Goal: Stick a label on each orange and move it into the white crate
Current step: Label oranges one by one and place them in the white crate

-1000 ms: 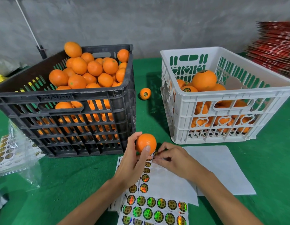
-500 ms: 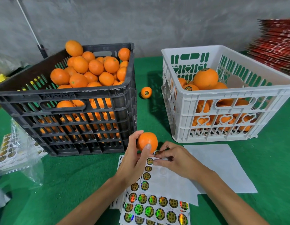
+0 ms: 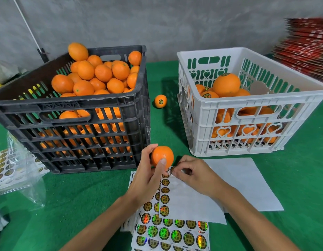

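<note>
Orange point(image 3: 162, 156) gripped in left hand point(image 3: 148, 178) fingers, right hand point(image 3: 191, 175) pinching sticker sheet point(image 3: 175, 211), black crate point(image 3: 81, 113) beside

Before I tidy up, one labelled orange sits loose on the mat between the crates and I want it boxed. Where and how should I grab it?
Take the loose orange from above, fingers round its sides. It is round and rests free on the green mat, with open space over it, while the black crate and white crate flank it left and right.
</note>
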Demonstrator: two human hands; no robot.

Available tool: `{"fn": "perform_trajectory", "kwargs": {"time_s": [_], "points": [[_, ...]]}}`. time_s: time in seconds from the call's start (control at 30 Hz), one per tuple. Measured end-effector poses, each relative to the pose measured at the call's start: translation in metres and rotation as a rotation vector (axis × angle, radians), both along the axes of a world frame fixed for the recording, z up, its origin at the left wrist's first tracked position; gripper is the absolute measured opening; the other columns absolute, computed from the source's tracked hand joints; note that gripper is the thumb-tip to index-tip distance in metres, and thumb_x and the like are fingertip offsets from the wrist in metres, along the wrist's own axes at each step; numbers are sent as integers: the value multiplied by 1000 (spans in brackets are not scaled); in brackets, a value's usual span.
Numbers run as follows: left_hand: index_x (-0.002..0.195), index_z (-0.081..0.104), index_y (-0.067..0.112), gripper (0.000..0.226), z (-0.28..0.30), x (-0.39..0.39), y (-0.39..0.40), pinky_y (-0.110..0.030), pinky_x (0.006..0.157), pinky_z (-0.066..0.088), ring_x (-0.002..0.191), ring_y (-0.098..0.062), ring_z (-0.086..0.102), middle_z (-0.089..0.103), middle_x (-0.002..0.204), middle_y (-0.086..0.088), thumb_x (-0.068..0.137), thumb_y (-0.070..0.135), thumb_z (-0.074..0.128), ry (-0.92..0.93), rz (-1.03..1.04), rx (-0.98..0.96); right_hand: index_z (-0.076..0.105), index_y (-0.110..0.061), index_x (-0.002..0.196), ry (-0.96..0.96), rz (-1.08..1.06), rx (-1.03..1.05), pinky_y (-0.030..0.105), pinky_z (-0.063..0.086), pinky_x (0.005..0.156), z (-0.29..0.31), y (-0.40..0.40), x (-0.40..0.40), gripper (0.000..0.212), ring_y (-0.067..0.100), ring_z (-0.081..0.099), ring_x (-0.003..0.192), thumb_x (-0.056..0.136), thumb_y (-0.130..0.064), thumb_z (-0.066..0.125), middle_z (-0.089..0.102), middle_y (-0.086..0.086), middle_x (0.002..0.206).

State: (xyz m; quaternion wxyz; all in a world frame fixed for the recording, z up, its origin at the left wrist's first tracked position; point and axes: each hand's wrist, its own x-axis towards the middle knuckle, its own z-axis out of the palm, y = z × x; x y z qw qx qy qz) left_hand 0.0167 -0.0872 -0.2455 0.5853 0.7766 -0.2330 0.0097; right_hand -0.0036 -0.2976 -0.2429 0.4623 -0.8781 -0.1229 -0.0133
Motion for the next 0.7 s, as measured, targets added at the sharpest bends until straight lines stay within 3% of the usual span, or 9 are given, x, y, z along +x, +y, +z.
{"fn": "perform_trajectory", "kwargs": {"time_s": [0.07, 0.13, 0.23, 0.33, 0.43, 0.53, 0.63, 0.7], "points": [[146, 29, 44, 51, -1, 2, 0, -33, 81, 58, 87, -21, 77, 54, 117, 26, 102, 61, 48, 6, 0, 8, 73, -25, 83, -46, -96, -10, 26, 44, 66, 2, 3, 0, 16, 10, 57, 76, 96, -18, 70, 57, -8, 89], [146, 29, 46, 50, -3, 3, 0, -26, 78, 59, 89, -19, 77, 55, 119, 26, 102, 62, 48, 15, -8, 10, 69, -29, 82, -95, -321, 129, 17, 45, 64, 11, 8, 0, 18, 6, 59, 79, 98, -19, 67, 59, -11, 91], [147, 28, 47, 52, -7, 4, 1, -21, 83, 57, 94, -16, 76, 52, 122, 28, 101, 62, 50, 22, -35, 30, 70, -30, 92, -339, -547, 118, 14, 43, 64, 24, 19, -3, 12, 7, 59, 80, 101, -31, 63, 58, -16, 94], [149, 28, 45, 55, -6, 4, 0, -26, 83, 60, 98, -18, 75, 51, 127, 24, 102, 60, 51, 31, -41, 22, 72, -26, 100, -429, -424, -14, 21, 51, 73, 19, 31, -8, 7, 8, 61, 93, 100, -28, 66, 56, -18, 102], [145, 33, 43, 48, -4, 3, -1, -27, 83, 59, 98, -24, 73, 54, 126, 18, 103, 56, 52, 21, -11, -32, 75, -18, 111, -490, -279, -46, 33, 54, 86, 16, 29, -9, 13, 12, 60, 107, 100, -18, 68, 60, -10, 114], [143, 38, 39, 47, 6, 2, -5, -32, 86, 60, 104, -21, 71, 54, 126, 18, 102, 53, 56, 50, 12, -91, 69, -16, 128, -577, -194, -171, 37, 49, 100, 22, 20, -11, 31, 12, 56, 124, 105, -27, 51, 60, -7, 135], [141, 45, 36, 42, 28, 0, -15, -31, 89, 60, 114, -16, 67, 56, 127, 19, 102, 43, 60, 68, 15, -208, 52, -13, 148, -668, -162, -365, 34, 40, 116, 33, 22, -15, 57, 11, 45, 141, 97, -36, 62, 46, -5, 156], [139, 50, 35, 39, 52, 0, -27, -29, 87, 60, 115, -16, 68, 59, 127, 17, 102, 42, 61, 32, 22, -291, 44, -9, 153, -766, -254, -423, 31, 32, 122, 47, 28, -14, 68, 14, 38, 148, 97, -40, 66, 39, 0, 162]]}}
